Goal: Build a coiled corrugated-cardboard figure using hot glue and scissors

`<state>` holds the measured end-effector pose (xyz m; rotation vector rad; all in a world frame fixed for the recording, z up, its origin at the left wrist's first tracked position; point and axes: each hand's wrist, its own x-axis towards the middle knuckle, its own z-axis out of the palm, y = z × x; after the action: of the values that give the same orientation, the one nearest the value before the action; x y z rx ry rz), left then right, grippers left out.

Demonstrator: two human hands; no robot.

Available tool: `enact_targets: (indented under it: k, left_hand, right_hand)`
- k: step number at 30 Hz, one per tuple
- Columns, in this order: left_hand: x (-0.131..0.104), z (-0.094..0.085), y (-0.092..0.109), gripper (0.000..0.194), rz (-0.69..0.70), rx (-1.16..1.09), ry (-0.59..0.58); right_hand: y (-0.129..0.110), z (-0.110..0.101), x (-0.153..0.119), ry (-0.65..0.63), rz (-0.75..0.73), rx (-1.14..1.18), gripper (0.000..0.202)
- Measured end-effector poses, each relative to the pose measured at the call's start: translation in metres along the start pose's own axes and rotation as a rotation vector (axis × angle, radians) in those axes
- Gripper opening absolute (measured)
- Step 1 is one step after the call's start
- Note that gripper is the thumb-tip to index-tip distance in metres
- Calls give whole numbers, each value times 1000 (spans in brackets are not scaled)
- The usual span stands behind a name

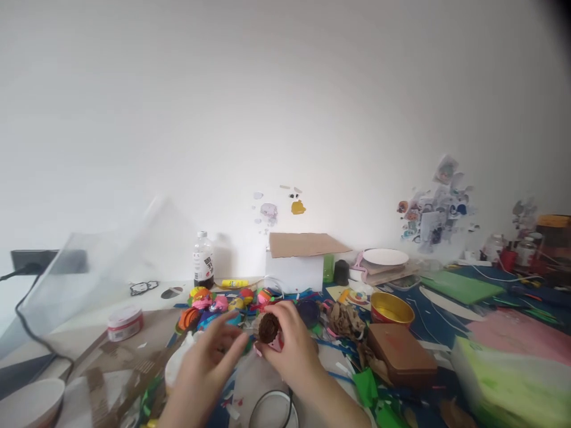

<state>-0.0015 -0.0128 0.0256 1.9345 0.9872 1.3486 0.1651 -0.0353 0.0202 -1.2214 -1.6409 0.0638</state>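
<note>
In the head view, my right hand [292, 342] grips a small item with a dark brown, round, ridged top [269, 328] and a pink lower part, between thumb and fingers. My left hand [214, 353] is raised just to the left of it, fingers apart and curved, not touching the item. Colourful small toys or wrapped pieces [201, 297] lie behind my left hand. Below my right hand a round clear rim [273, 410] shows at the bottom edge. Some of the held item is hidden by my fingers.
A white box with a cardboard flap [294, 270] stands at the back, near a dark-filled bottle [203, 261]. To the right are a gold-lined red tin [392, 310], a brown box [401, 353] and a green-and-white pack [504, 380]. A pink-rimmed tub [125, 324] sits left.
</note>
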Motion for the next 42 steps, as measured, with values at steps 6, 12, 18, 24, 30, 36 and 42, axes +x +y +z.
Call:
enact_targets:
  k: [6, 12, 18, 24, 30, 36, 42]
  left_hand:
    - [6, 26, -32, 28, -146, -206, -169]
    - [-1, 24, -35, 25, -93, -188, -209]
    - [-6, 26, -27, 25, -70, -125, -216]
    - [-9, 25, -23, 18, -69, -11, -171]
    - [-12, 27, -27, 15, -43, 66, -127]
    - [-16, 23, -28, 20, 152, 232, -43]
    - [-20, 18, -26, 33, 541, 397, 45]
  right_hand:
    - [2, 16, -14, -139, -20, 56, 54]
    - [9, 12, -9, -207, 87, 111, 39]
    - [9, 20, -8, -167, 131, 93, 29]
    - [4, 25, -14, -114, 166, 69, 24]
    - [3, 27, -15, -119, 121, 55, 25]
    - [2, 23, -21, -13, -123, -6, 32]
    - [2, 17, -27, 82, -339, -82, 41]
